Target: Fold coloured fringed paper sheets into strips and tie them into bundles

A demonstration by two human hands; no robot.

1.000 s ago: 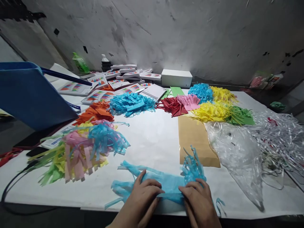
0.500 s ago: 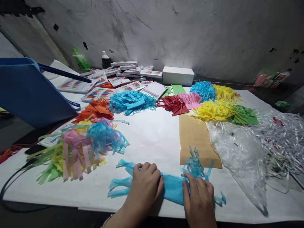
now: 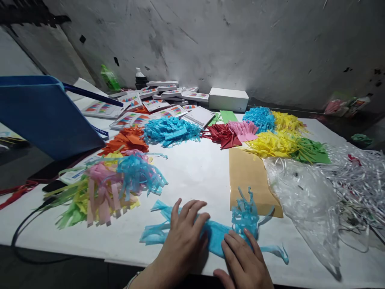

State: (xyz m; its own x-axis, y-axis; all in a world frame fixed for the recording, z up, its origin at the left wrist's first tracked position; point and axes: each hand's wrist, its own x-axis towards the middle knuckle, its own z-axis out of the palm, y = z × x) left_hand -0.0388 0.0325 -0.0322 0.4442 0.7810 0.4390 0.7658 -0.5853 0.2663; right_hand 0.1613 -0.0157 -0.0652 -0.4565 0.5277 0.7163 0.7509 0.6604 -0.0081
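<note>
A blue tissue piece with fringed ends [image 3: 217,237] lies on the white-covered table near its front edge. My left hand [image 3: 187,230] rests over its left half, fingers spread and a little raised, fringe strips showing to the left. On its right part lies my right hand [image 3: 243,257], flat with the fingers side by side and the thumb apart. Curly blue strips [image 3: 246,212] stick up just beyond the right fingers, and one strip trails out to the right.
A brown envelope [image 3: 249,180] and a clear plastic bag [image 3: 303,192] lie to the right. Mixed fringed tassels [image 3: 104,180] sit at left by a blue panel [image 3: 48,116]. Coloured fringe bundles, packs and a white box [image 3: 228,99] stand along the back.
My left fingers have spread and lifted somewhat. My right hand has shifted left and down on the blue tissue, its fingers now flatter. The view has turned slightly.
</note>
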